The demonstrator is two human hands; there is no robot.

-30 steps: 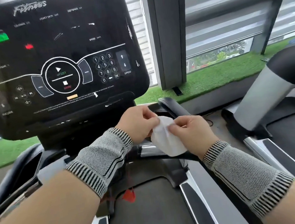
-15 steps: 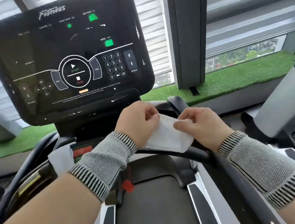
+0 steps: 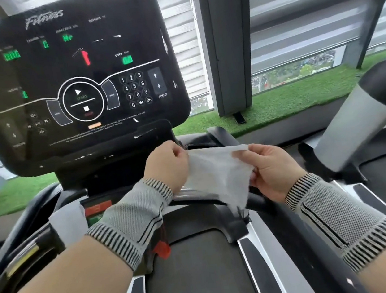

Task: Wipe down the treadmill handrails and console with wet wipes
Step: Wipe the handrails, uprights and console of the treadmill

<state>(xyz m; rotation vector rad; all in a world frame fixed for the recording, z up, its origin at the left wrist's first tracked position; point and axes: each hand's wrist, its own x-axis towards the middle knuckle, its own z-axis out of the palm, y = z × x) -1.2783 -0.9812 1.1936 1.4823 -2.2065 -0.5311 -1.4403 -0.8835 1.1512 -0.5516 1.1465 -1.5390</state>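
Wipe (image 3: 218,175) now spread much wider than a moment ago, pulled from a small folded pad into a broad, thin, half-see-through sheet stretched between both hands. Left hand (image 3: 167,166) curled shut on the left edge, knuckles up; right hand (image 3: 268,168) pinching the right edge between thumb and fingers, lower corner of the sheet hanging loose. Held in the air just below the console (image 3: 65,77) and just above the curved front handrail (image 3: 193,194), touching neither as far as can be told. Console lit, green figures showing, streaks and smudges visible on its dark face. Second pale cloth or wipe (image 3: 67,223) draped over the left handrail (image 3: 23,254), untouched. Unfolding looks all but finished, which points to preparation ending and actual wiping about to start; no surface cleaned with this sheet yet, judging from its position. Nearest targets: front handrail directly underneath, console face just above.
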